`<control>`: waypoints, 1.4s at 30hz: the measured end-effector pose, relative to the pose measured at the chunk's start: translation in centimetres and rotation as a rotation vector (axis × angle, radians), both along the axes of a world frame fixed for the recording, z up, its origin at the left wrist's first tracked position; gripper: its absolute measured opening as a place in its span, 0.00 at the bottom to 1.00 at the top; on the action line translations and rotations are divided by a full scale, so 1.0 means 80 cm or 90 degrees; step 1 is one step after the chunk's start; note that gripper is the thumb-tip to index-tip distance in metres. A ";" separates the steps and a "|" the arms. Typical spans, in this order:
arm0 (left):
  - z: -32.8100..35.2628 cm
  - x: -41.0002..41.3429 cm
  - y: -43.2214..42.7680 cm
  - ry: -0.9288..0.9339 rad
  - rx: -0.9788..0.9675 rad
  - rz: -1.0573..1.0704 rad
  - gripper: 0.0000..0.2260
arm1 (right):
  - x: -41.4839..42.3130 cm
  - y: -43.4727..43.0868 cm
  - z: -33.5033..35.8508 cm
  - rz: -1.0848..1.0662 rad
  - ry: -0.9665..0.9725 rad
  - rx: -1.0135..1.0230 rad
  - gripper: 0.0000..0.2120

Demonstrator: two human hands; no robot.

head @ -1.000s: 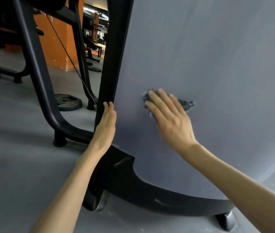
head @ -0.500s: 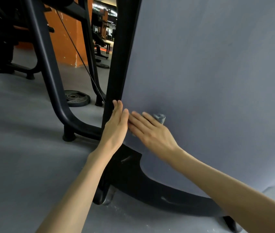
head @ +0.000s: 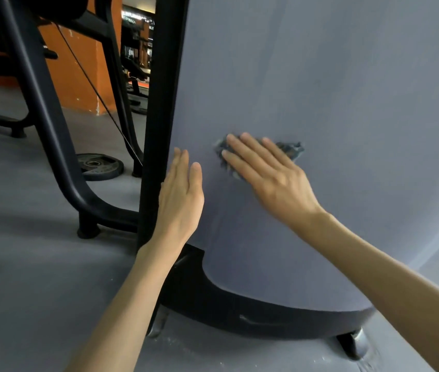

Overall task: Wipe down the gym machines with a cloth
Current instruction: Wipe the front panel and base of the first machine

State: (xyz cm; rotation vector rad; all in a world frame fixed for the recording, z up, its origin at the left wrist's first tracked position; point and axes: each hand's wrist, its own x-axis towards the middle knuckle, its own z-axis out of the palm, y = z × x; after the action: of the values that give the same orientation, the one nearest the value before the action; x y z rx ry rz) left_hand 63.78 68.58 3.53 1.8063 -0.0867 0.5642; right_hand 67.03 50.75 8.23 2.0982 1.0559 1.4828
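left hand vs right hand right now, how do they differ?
Right hand presses the cloth flat on the grey panel; left hand holds nothing, resting at the panel's edge by the black upright. Right hand sits higher; left hand lower. Both have straight fingers.

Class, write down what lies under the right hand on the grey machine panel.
A dark crumpled cloth shows around the upper edges of the right hand, which presses it against the grey panel. The hand covers the cloth's middle, hiding its full shape.
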 end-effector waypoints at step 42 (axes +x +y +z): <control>-0.044 -0.027 -0.093 -0.099 0.095 -0.047 0.26 | -0.033 -0.147 -0.184 0.028 0.160 -0.267 0.21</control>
State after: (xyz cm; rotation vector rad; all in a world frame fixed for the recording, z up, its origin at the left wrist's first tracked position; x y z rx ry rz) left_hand 61.63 61.11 0.03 1.8926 -0.3074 0.6589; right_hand 64.37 38.99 -6.46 1.9923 1.3743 0.9249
